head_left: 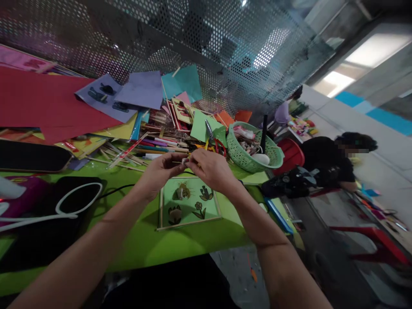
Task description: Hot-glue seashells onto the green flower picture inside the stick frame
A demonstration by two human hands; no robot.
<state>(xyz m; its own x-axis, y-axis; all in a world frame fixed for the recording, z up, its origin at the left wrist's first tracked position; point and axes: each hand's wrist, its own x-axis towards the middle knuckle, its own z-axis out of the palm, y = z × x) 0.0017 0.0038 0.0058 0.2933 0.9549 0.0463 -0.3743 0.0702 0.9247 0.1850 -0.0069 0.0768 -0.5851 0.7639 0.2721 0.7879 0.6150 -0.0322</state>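
Observation:
My left hand point(157, 171) and my right hand point(212, 169) meet fingertip to fingertip above the far edge of a framed picture. Both are closed in a pinch around a tiny whitish piece point(184, 161), too small to name. Beneath them, a light green picture card point(189, 208) with a border of thin wooden sticks lies flat. It carries an animal-face cutout point(182, 191), a brown rounded cutout point(174, 214), a flower point(199, 210) and a dark leafy shape point(205, 193). My hands hide part of the card's far edge.
Behind are pens point(164, 143), loose wooden sticks point(124, 152), purple paper point(143, 90) and red sheets point(54, 101). A green basket point(241, 156) of scraps stands right. White cable point(77, 191) coils at left. A person point(325, 163) in black sits at another table.

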